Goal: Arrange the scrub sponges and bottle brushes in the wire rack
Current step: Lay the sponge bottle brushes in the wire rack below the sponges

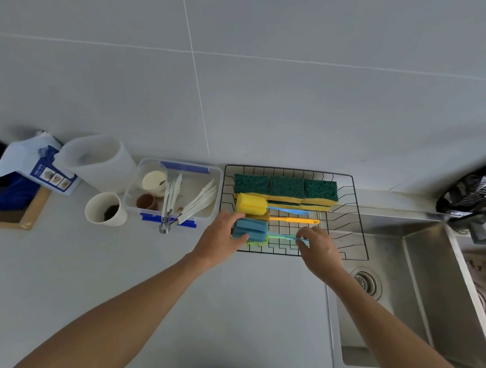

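A black wire rack (356,215) sits against the wall, partly over the sink. Along its back stand three green-and-yellow scrub sponges (286,189), with more beneath them. In front lie bottle brushes: a yellow-headed one (251,204) with a blue handle, an orange-handled one (293,220), and a blue-headed one (250,228) resting on a green-headed brush. My left hand (220,238) grips the blue foam head. My right hand (318,248) pinches the blue handle's end near the rack's front edge.
Left of the rack stands a clear plastic box (175,192) with tongs and cups, a paper cup (104,208), a white jug (99,161) and a blue-and-white bag (38,163). A steel sink (414,286) with a drain opens at the right.
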